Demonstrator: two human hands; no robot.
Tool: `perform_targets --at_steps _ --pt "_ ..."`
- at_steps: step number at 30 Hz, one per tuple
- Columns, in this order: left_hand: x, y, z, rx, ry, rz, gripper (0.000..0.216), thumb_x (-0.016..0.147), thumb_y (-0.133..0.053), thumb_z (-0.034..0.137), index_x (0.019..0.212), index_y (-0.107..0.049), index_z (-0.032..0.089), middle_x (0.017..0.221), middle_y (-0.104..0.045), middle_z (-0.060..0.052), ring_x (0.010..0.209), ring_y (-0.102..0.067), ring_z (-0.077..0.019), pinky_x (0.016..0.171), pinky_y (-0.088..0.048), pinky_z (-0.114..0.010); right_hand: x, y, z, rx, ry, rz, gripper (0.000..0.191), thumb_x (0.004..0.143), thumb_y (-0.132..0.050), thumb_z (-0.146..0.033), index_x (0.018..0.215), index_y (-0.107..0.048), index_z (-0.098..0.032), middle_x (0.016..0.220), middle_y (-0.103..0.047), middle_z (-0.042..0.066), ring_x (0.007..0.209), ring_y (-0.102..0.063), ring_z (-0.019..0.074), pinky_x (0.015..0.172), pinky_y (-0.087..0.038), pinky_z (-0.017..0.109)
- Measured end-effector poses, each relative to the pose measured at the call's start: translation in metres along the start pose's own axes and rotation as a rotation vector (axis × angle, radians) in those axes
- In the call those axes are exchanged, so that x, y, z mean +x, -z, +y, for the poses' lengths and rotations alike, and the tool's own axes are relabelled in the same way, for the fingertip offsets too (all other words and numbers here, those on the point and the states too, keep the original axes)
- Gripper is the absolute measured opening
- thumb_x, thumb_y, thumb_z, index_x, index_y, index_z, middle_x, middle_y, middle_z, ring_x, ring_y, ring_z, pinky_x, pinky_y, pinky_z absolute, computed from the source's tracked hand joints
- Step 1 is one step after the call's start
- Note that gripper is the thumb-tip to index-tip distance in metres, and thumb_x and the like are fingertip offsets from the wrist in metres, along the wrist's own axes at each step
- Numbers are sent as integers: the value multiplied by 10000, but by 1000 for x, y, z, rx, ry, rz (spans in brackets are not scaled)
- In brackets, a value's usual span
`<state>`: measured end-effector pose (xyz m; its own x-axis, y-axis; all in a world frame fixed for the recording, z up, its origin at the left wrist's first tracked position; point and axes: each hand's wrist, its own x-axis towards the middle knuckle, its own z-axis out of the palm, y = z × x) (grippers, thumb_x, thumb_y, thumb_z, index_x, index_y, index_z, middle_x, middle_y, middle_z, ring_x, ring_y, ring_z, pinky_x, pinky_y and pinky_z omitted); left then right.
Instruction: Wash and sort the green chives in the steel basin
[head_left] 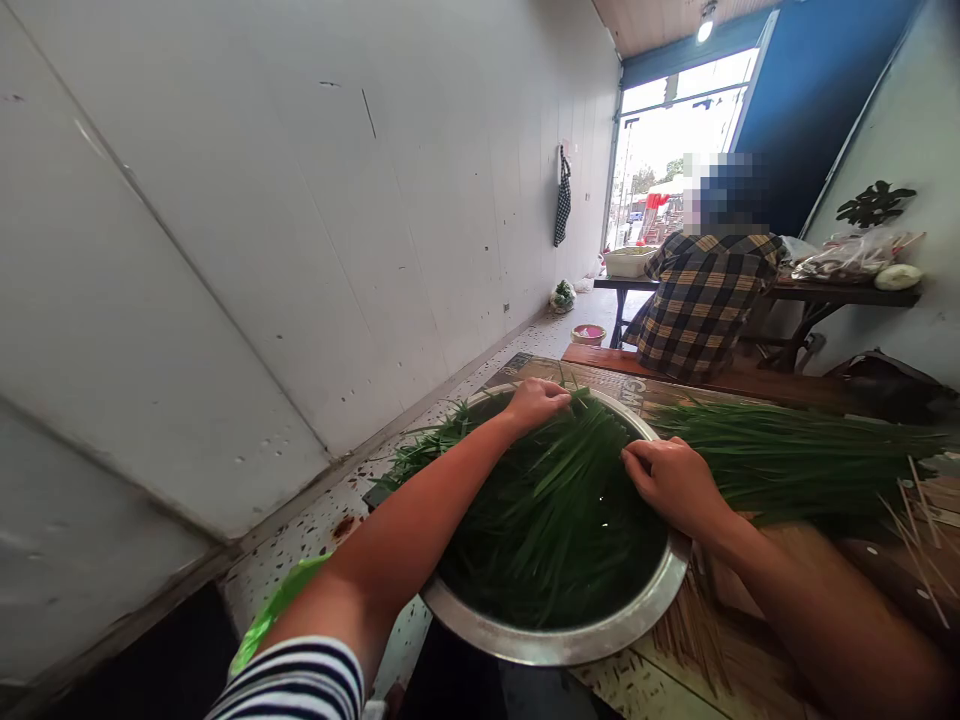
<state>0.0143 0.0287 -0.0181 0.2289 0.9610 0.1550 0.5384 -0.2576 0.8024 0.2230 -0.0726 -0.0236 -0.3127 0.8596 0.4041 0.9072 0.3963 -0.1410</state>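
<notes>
A wide metal basin [555, 650] holds long, flat green leaves that look like garlic chives [562, 500]. My left hand [538, 402] is over the basin's far side, its fingers closed on the tips of some chives. At the right rim is my right hand [667, 480], thumb and fingers pinched together above the leaves. Whatever it grips, if anything, is too small to make out. More chives [787, 450] lie in a long pile on the wooden table, just beyond my right hand.
Thin wooden skewers [694, 625] lie right of the basin, with a few more [919, 545] farther right. Ahead, a person in a plaid shirt [701, 300] sits on a bench at another table bearing a white tub [628, 262] and plastic bags [851, 258]. A wall [262, 250] runs along the left.
</notes>
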Motion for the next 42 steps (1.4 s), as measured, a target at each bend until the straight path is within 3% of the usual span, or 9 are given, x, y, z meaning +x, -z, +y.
perform_targets --at_steps 4,10,16,22,28,42 --pt "-1 0 2 -7 35 4 289 776 -518 296 832 -723 100 767 -702 -43 555 -526 -61 582 -439 -176 0 1 -1 2 -8 -5 339 863 -392 -284 689 -670 -201 668 -692 31 614 -579 144 662 -318 272" --pt "-1 1 1 -99 72 25 301 710 -589 244 948 -712 109 775 -702 -53 648 -576 -87 632 -466 -191 0 2 -2 10 -25 -30 331 866 -399 -286 723 -686 -202 699 -704 35 641 -590 148 676 -326 272" --pt "1 -1 -1 -145 72 18 318 650 -654 228 936 -719 106 796 -704 -65 667 -596 -97 651 -484 -202 1 2 -2 5 -27 -42 334 870 -396 -290 745 -691 -196 718 -708 39 655 -597 150 685 -337 271" --pt "4 0 -5 -41 42 69 304 698 -604 234 950 -714 104 784 -708 -67 677 -608 -108 680 -487 -216 0 1 -1 8 -8 -6 322 863 -407 -277 713 -682 -200 687 -701 31 632 -589 141 667 -328 266" --pt "-5 1 8 146 -11 94 283 708 -590 258 914 -732 125 795 -713 -56 729 -618 -135 728 -476 -227 0 1 0 16 5 17 330 863 -401 -281 681 -664 -196 668 -692 25 608 -577 136 668 -317 266" --pt "-8 0 15 105 22 120 295 703 -586 235 926 -731 109 785 -713 -68 669 -596 -123 657 -451 -218 0 0 -1 -6 -19 -15 328 870 -408 -297 734 -688 -196 706 -703 39 663 -604 158 688 -336 276"
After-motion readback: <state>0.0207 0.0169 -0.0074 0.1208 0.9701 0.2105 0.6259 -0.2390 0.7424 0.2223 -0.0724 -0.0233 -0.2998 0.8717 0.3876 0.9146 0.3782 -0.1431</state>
